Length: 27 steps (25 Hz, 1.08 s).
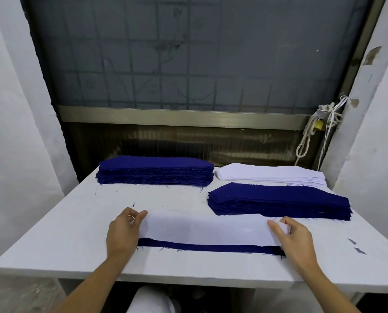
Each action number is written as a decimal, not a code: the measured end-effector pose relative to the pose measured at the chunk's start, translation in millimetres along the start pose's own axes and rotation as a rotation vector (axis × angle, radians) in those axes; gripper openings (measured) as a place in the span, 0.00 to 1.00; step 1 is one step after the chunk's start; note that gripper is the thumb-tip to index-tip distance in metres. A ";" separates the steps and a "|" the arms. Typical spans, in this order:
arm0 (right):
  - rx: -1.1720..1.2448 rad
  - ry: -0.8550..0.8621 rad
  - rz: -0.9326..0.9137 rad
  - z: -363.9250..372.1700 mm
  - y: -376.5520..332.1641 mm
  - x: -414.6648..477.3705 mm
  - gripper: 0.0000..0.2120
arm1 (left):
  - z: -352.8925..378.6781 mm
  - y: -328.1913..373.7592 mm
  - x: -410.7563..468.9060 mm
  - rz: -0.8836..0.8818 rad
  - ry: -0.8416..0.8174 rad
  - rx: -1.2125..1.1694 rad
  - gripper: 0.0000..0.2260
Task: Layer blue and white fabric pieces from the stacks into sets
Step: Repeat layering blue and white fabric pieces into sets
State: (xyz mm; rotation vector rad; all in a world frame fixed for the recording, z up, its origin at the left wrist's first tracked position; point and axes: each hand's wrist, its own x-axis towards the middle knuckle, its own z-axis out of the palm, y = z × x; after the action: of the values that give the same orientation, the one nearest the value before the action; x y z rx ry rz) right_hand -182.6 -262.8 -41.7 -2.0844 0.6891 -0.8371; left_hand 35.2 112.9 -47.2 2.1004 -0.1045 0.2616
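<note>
1. I see the left hand (123, 233) pinching the left end of a white piece (206, 231) between thumb and fingers, and the right hand (294, 238) pinching its right end the same way. Both grips are closed on that one piece.
2. The white piece lies near the table's (53, 233) front edge, over a blue piece (211, 247). Only a strip of the blue shows, along its near long side, so the two are not squared up.
3. My worry: if the white piece goes down as it sits, the set is offset. The blue edge also runs slightly askew to the white one, so a straight push could leave one end short.
4. Dragging the white piece to correct it may pull the blue piece along, since cloth clings to cloth. I would lift rather than slide.
5. The right hand works just beside the near blue stack (278, 204) on the table's right side. A careless wrist could nudge its top layers. The white stack (272, 175) sits behind it at the back right corner, and another blue stack (154, 170) at the back edge, left of centre, well apart from the hands.
6. Loose threads (133, 204) fray from the blue cloth and could get trapped between layers.
7. I can read no brand, label or writing anywhere.
</note>
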 end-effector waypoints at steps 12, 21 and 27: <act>-0.288 -0.053 0.003 4.8 -3.0 -0.8 0.11 | 4.0 -2.5 0.5 0.040 -0.035 0.221 0.12; -0.347 -0.047 -0.037 6.3 -3.1 0.7 0.11 | 4.4 0.3 -3.9 0.123 -0.063 0.355 0.08; -0.404 -0.074 -0.042 7.9 -4.2 2.8 0.13 | 3.8 7.9 -2.0 0.148 -0.088 0.422 0.08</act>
State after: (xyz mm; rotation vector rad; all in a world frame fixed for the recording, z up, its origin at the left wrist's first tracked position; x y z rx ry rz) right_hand -174.2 -258.9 -41.2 -2.4835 0.8302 -0.6797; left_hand 32.4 105.5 -42.9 2.5283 -0.2788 0.2997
